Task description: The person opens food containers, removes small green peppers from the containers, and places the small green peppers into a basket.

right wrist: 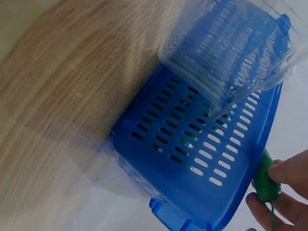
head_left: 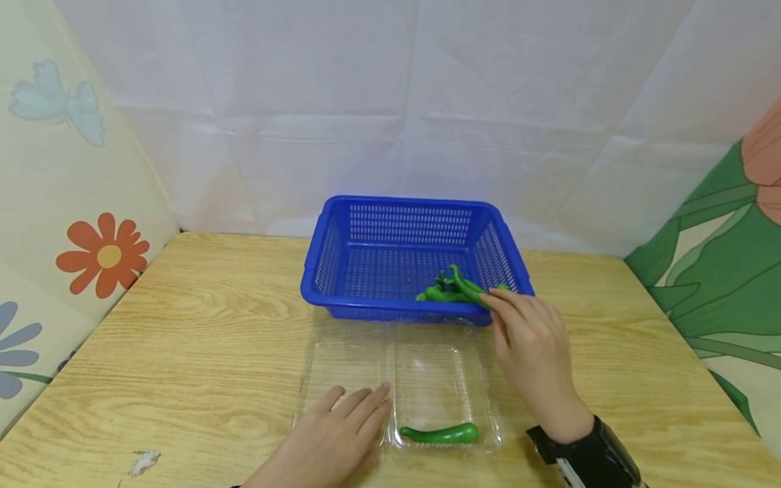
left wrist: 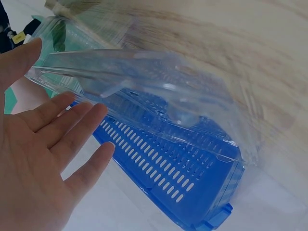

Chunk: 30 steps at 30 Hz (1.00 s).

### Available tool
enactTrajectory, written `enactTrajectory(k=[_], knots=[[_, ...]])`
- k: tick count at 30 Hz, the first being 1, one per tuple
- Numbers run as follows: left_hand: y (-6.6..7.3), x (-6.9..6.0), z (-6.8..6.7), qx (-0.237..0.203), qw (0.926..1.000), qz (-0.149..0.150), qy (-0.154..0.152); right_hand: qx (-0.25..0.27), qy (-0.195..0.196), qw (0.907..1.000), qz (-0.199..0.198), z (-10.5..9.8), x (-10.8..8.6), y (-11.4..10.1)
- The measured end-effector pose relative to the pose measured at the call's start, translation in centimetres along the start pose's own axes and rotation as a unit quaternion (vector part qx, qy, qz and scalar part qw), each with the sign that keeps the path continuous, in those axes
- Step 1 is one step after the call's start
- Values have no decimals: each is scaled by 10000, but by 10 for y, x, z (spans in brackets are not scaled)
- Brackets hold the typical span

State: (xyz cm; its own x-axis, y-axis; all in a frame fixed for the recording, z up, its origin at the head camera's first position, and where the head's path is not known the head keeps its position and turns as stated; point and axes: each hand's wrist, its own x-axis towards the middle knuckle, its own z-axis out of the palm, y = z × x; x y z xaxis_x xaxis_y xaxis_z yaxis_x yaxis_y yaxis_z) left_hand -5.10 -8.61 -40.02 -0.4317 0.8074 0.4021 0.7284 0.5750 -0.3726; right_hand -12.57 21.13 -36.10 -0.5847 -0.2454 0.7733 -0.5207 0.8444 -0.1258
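Note:
My right hand pinches a green chili pepper over the near right rim of a blue plastic basket. In the right wrist view the fingers and thumb close on the pepper just beyond the rim. More green peppers lie in the basket's near right corner. In front of the basket stands an unfolded clear plastic clamshell box; one green pepper lies along the near side of its right half. My left hand, fingers extended, is over the box's left half; whether it touches is unclear.
Everything stands on a wood-grain table with a worn patch near its front left. A white sheet hangs behind the basket. Painted panels with flowers flank both sides.

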Motion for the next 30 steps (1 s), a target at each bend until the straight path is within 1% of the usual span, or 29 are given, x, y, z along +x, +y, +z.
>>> enactTrajectory(k=[5,9,16,20,22,26,30], knots=[[0,0,-1,57,10000,-13,-40,62,100,9998,-167,3,-1,2],[0,1,-1,138,9999,11,-67,162,159,9996,-189,4,-2,3],[0,1,-1,196,9998,45,-43,6,66,9996,-266,5,-2,5],[0,1,0,186,9998,48,-40,-67,105,9995,-292,5,-1,5],[0,1,0,181,9998,47,-37,-76,137,9995,-277,5,-1,5],[0,0,0,142,9999,41,-40,-107,51,9997,-226,3,-1,4],[0,0,0,101,9999,24,-84,-51,36,9996,-260,3,-1,4]])
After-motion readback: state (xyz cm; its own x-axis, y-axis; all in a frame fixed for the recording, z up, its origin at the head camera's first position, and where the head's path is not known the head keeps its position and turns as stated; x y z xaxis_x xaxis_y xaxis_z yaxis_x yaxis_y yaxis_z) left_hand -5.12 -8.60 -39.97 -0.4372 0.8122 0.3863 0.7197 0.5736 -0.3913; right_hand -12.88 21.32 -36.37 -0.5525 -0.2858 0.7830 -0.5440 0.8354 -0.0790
